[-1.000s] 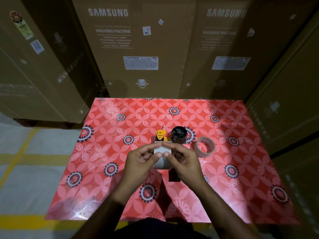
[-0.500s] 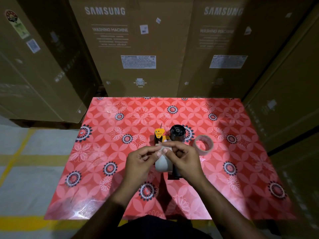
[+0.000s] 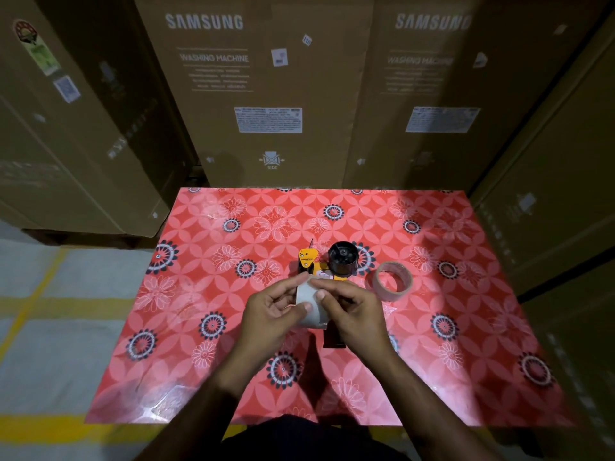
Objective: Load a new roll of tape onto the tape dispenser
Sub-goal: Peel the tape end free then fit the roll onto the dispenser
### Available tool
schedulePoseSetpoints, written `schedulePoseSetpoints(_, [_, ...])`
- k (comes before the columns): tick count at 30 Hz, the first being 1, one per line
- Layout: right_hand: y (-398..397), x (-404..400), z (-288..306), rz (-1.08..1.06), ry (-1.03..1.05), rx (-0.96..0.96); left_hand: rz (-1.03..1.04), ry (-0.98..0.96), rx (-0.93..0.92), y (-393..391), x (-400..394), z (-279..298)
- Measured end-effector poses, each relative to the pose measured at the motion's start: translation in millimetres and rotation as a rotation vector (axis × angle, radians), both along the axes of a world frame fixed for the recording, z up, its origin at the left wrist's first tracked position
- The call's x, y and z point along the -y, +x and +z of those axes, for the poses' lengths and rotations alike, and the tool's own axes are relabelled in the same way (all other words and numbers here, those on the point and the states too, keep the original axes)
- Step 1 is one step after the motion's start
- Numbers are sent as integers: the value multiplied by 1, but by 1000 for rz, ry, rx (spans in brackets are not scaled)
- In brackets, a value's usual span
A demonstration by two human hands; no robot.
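Both hands meet over the middle of a tabletop (image 3: 233,377) covered in a glossy red cloth printed with pale petals and black-and-white flower rings. Between them is a pale grey-white roll of tape (image 3: 307,306), held on edge so its broad outer band faces up. The left hand (image 3: 273,314) is closed on the roll's left side, thumb lying across the band and index finger reaching to its far edge. The right hand (image 3: 352,314) is closed on the right side, its thumb tip and index finger pressed to the band close to the left thumb. Whether a loose end of tape is pinched there cannot be told.

Just beyond the hands, and partly hidden by them, lies a hand-held tape dispenser (image 3: 307,261) with a yellow-orange plate and a black frame. Its black round hub (image 3: 342,259) stands open at the far right of the plate, bare of any roll. A dark piece that seems to be the handle shows from under the right hand toward the near side.

To the right of the hub, near but apart from it, a second roll of clear brownish tape (image 3: 391,281) lies on the cloth, tilted slightly.

Behind the tabletop tall brown cardboard boxes (image 3: 259,94) stand in a row, printed SAMSUNG and WASHING MACHINE. A grey floor with yellow lines (image 3: 40,294) shows at the left.
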State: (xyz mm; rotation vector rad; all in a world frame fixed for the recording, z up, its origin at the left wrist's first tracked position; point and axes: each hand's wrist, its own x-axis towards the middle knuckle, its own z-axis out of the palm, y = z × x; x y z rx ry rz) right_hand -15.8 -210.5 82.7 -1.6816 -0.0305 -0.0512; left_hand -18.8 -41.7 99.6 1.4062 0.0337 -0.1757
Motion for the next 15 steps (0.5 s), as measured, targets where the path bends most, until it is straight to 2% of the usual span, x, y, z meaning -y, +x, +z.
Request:
schedulePoseSetpoints(5, [0,1,7,108,47,47,112,104,42,3,5,-1])
schedulePoseSetpoints(11, [2,-1,1,-17,51,-13,41,62,57,2,6,2])
schedulePoseSetpoints(15, [3,-1,5,124,48,47,134,95,49,6,4,1])
